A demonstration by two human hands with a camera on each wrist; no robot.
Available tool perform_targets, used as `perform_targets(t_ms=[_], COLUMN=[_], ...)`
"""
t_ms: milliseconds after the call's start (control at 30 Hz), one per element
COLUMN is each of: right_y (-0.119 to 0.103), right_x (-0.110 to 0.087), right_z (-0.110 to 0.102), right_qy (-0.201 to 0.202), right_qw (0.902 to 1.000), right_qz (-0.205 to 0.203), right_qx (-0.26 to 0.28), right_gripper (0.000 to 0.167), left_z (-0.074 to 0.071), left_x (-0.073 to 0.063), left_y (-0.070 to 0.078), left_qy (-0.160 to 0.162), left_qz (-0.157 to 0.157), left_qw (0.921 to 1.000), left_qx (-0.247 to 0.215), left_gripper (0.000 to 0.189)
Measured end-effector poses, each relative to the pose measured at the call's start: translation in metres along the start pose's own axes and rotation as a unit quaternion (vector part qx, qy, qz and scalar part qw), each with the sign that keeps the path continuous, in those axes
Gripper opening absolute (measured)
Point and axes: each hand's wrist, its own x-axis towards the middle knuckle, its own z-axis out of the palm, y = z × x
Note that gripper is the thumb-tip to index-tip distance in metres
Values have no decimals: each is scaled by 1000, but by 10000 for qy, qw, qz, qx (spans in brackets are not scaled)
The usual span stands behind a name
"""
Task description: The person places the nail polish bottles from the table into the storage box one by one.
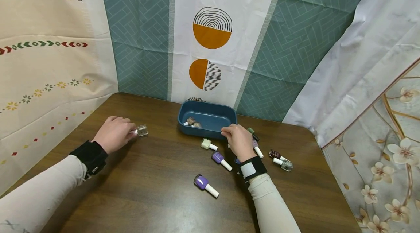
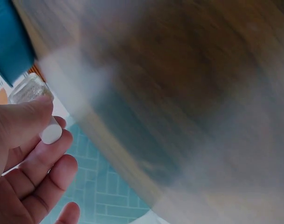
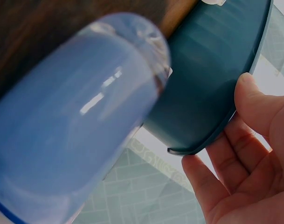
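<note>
In the head view my left hand (image 1: 115,133), at the table's left, pinches a clear nail polish bottle (image 1: 142,130) by its white cap (image 2: 51,131). The glass body points right. My right hand (image 1: 241,141) is at the front right corner of a dark blue box (image 1: 206,133). The right wrist view shows its thumb (image 3: 248,86) on the rim and the fingers beyond it, gripping the edge. A couple of glittery brown nail polish bottles (image 1: 191,120) lie inside the box on the left. A blue nail polish bottle (image 3: 81,116) looms close to the right wrist camera.
In front of the box lie a pale green bottle (image 1: 206,143) and two purple bottles (image 1: 217,157). Right of my right hand are a dark green bottle (image 1: 251,131), a mauve one (image 1: 255,143), a dark red one (image 1: 274,153) and a glittery one (image 1: 287,165). Curtains border the wooden table (image 1: 147,189).
</note>
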Motion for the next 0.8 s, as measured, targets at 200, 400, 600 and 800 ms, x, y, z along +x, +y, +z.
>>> perform_targets(t_ms=[200,400,600,800], right_y=[-1,0,-1,-1], right_x=[0,1,1,1], right_z=[0,-1,-1,-2], right_qy=[-4,1,-1,22], right_qw=[10000,10000,10000,10000], right_qz=[-10,8,17,-14], right_qx=[-7,-29,-32,-10], right_gripper=[13,12,12,12], left_z=[-2,-4,-3,-2], left_x=[8,14,21,30], left_y=[10,20,29,37], left_qy=[-27,94,69,168], left_qz=[-4,105,128,235], left_qw=[10000,9999,9999,9996], left_qx=[9,66,12,-32], left_gripper=[11,12,16,16])
